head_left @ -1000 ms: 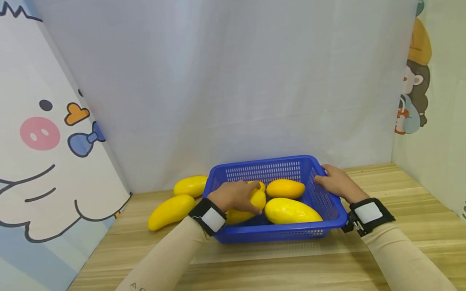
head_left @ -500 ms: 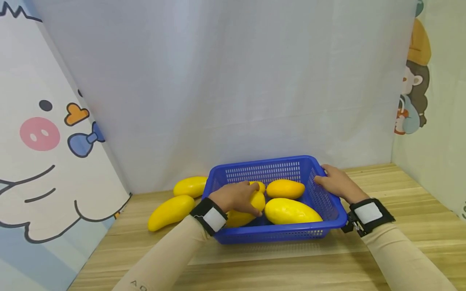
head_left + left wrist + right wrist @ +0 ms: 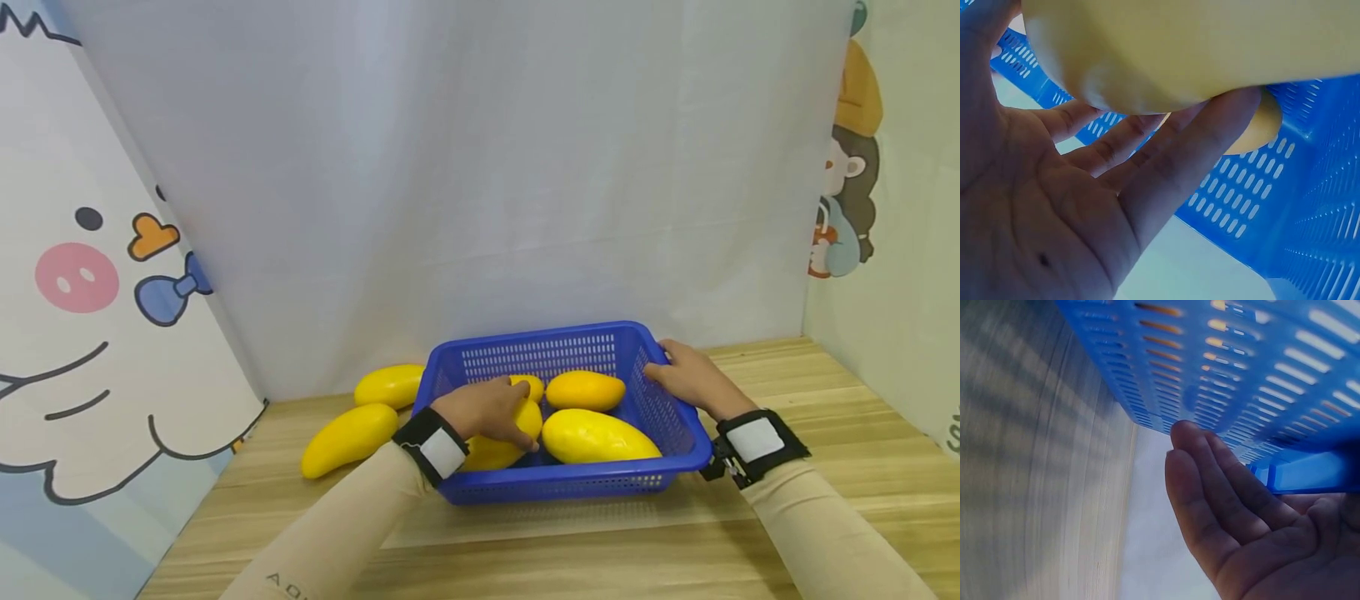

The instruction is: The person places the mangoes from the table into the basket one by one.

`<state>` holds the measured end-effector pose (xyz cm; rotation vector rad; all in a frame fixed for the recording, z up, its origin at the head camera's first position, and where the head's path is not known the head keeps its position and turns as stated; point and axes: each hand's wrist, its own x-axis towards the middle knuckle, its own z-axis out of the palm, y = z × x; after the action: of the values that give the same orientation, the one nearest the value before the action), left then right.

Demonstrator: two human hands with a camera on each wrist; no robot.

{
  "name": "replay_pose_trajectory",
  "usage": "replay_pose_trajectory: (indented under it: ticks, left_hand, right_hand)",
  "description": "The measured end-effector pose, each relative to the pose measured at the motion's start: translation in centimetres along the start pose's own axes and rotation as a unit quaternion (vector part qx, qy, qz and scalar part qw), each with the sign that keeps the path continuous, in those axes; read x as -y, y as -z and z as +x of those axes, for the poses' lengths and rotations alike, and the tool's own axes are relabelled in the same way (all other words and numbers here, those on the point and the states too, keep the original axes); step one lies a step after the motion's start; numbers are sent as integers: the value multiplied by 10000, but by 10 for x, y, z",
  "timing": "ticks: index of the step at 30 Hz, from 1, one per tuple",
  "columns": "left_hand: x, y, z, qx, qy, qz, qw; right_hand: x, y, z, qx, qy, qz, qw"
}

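Observation:
My left hand (image 3: 483, 412) reaches over the left side of a blue plastic basket (image 3: 577, 472) and grips a yellow mango (image 3: 491, 454) inside it. Seen from the left wrist, its fingers bend against the underside of the mango (image 3: 1179, 50). On the basket's right rim, my right hand (image 3: 693, 379) holds on, thumb over the inside; the right wrist view has its fingers (image 3: 1210, 487) against the slotted outer wall. Three more mangoes lie in the basket: a partly hidden one (image 3: 528, 386), a deeper-yellow one (image 3: 585, 390) and a large one (image 3: 598, 437) in front.
Left of the basket, two mangoes lie on the wooden table (image 3: 540, 558): one at the back (image 3: 388, 386), one nearer (image 3: 350, 439). A pale cloth (image 3: 525, 183) hangs close behind the basket. Walls with cartoon prints stand at both sides.
My left hand and the mango it grips have dipped very slightly. The right hand keeps its hold on the rim. Basket and other mangoes stay put; the head view has shifted a little.

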<state>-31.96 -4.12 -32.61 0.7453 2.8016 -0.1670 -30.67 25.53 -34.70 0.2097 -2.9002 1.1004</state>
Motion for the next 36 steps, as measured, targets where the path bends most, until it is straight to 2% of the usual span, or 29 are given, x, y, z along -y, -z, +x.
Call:
replay_pose_trajectory:
  ticks: [11,17,36]
  left_hand:
    - [-1,-2,1,16,-39,135,9999]
    - [-3,-1,1,113,-68,63,9999]
    - [-1,-1,-3,234,99,-43,9997]
  right_hand:
    - [-2,-2,2,-22,20,-4,10000]
    - [-1,-1,1,-24,5,-46,10000]
    - [-2,-1,2,-25,-14,-55,10000]
